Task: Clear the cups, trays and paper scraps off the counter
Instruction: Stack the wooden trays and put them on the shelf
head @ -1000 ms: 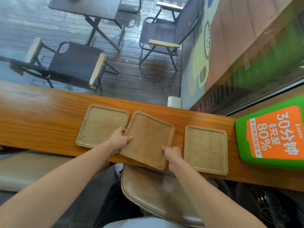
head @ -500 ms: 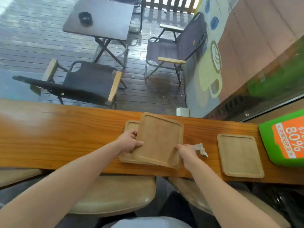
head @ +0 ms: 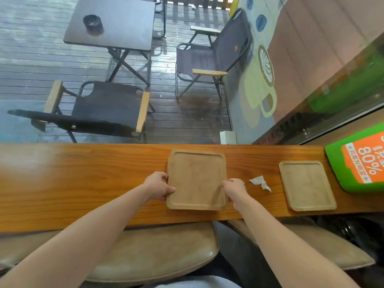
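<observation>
We clamp the tray stack (head: 196, 179) by opposite edges, left hand (head: 158, 185) and right hand (head: 234, 189) closed on it, keeping it squared on the counter (head: 83, 183) for lifting.

- My left hand (head: 159, 189) was bare: no glove, ring or bracelet showed on it.
- My right hand (head: 234, 189) was bare too, and its wrist carried no watch or band.
- Both my forearms ran uncovered from the wrists to the bottom corners of the view; no sleeve or cuff reached into the picture.
- The fingers (head: 170, 191) of my left hand showed as short and rounded, the nails too small to make out.
- At the bottom edge, between my arms, lay a strip of pale, whitish cloth (head: 197, 284), with dark fabric (head: 220, 267) just above it; I could not tell which garments these were.
</observation>
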`<state>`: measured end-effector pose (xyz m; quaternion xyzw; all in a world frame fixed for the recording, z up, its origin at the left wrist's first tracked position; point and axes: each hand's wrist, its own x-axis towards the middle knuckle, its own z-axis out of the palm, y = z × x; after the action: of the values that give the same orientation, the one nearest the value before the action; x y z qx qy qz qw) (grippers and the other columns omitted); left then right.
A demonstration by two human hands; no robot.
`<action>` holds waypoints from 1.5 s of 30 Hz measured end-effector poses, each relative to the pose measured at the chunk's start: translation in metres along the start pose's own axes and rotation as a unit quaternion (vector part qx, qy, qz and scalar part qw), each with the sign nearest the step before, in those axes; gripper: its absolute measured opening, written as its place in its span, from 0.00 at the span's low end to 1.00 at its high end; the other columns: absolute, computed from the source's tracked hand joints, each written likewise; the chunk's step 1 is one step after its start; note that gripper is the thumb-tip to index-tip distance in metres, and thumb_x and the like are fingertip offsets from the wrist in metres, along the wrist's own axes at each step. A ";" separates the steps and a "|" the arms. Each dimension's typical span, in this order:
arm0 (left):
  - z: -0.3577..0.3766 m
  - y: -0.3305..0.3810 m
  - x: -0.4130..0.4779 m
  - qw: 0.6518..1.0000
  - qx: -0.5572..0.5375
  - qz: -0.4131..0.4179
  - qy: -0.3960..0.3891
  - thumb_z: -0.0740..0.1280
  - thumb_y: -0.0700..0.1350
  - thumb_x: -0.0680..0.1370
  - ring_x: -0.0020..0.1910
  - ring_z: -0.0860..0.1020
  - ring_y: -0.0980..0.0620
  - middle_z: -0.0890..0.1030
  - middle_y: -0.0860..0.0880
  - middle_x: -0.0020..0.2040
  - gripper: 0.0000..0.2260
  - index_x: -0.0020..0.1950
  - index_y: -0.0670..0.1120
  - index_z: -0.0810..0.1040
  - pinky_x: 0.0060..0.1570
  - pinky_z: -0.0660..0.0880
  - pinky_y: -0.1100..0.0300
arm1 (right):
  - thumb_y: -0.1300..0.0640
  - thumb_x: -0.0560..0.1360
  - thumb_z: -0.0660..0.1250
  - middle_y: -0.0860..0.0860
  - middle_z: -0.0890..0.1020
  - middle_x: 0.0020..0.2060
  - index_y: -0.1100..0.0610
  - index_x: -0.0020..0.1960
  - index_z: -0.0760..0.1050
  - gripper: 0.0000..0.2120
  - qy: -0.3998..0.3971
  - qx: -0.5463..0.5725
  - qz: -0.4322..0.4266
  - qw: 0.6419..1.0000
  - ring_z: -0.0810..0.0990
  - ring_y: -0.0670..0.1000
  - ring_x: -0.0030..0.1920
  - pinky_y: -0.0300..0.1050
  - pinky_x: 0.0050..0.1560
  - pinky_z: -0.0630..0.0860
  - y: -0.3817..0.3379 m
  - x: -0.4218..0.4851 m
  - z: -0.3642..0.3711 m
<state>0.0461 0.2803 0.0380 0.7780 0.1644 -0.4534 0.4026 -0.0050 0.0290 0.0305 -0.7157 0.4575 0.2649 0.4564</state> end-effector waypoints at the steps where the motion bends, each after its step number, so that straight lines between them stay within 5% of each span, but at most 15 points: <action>1: 0.003 -0.001 0.002 1.000 0.013 -0.001 0.003 0.74 0.40 0.75 0.51 0.83 0.47 0.81 0.45 0.54 0.24 0.69 0.44 0.73 0.47 0.84 0.50 | 0.56 0.82 0.61 0.57 0.75 0.67 0.60 0.74 0.68 0.21 0.001 -0.003 0.004 1.000 0.73 0.58 0.66 0.52 0.63 0.74 0.002 0.001 0.001; 6: 0.016 -0.010 0.016 0.996 0.073 -0.005 0.048 0.75 0.42 0.75 0.43 0.84 0.51 0.85 0.45 0.48 0.06 0.50 0.43 0.82 0.44 0.84 0.54 | 0.56 0.81 0.62 0.56 0.73 0.69 0.59 0.75 0.67 0.23 -0.005 -0.012 0.013 1.000 0.72 0.59 0.67 0.53 0.65 0.73 0.008 0.012 0.013; 17: 0.033 -0.015 0.032 0.976 0.167 0.000 0.139 0.68 0.37 0.76 0.44 0.81 0.46 0.83 0.43 0.46 0.04 0.47 0.40 0.82 0.37 0.78 0.57 | 0.53 0.78 0.64 0.57 0.72 0.70 0.58 0.72 0.71 0.24 0.003 -0.035 -0.020 0.999 0.74 0.59 0.65 0.53 0.62 0.74 0.013 0.028 0.028; 22: 0.032 -0.018 0.032 0.977 0.158 0.005 0.144 0.66 0.36 0.76 0.40 0.81 0.46 0.83 0.43 0.43 0.06 0.42 0.39 0.83 0.34 0.79 0.56 | 0.51 0.78 0.65 0.54 0.62 0.77 0.56 0.79 0.59 0.32 -0.005 -0.043 -0.023 0.999 0.64 0.59 0.74 0.55 0.69 0.67 0.015 0.022 0.033; 30: 0.032 -0.031 0.032 0.990 0.062 -0.009 0.123 0.63 0.38 0.77 0.48 0.81 0.47 0.84 0.45 0.53 0.13 0.57 0.45 0.83 0.48 0.81 0.54 | 0.50 0.77 0.66 0.55 0.65 0.76 0.55 0.79 0.57 0.34 -0.021 0.014 0.011 1.000 0.64 0.59 0.74 0.56 0.70 0.66 0.019 0.014 0.038; 34: 0.023 -0.043 0.032 0.992 -0.021 -0.022 0.119 0.62 0.38 0.79 0.58 0.79 0.45 0.81 0.45 0.63 0.20 0.71 0.46 0.75 0.53 0.78 0.55 | 0.50 0.76 0.67 0.55 0.67 0.75 0.54 0.78 0.60 0.33 -0.041 0.026 0.023 0.999 0.66 0.59 0.73 0.56 0.68 0.67 0.014 0.013 0.043; 39: -0.001 -0.064 0.027 0.988 -0.064 -0.038 0.137 0.63 0.38 0.80 0.64 0.77 0.44 0.79 0.45 0.67 0.22 0.74 0.46 0.72 0.61 0.78 0.50 | 0.52 0.77 0.68 0.55 0.66 0.76 0.54 0.79 0.59 0.33 -0.082 0.017 0.023 0.996 0.66 0.60 0.73 0.57 0.70 0.68 0.004 0.006 0.067; 45: -0.023 -0.083 0.023 0.989 -0.063 -0.043 0.124 0.61 0.38 0.80 0.57 0.80 0.45 0.81 0.46 0.63 0.21 0.74 0.48 0.73 0.56 0.80 0.49 | 0.53 0.79 0.64 0.55 0.66 0.76 0.57 0.79 0.57 0.31 -0.102 -0.021 0.010 0.994 0.66 0.59 0.73 0.56 0.71 0.67 -0.003 -0.004 0.089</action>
<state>0.0202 0.3471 -0.0152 0.7937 0.2745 -0.3589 0.4074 -0.0009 0.1106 -0.0045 -0.6899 0.4097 0.3507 0.4828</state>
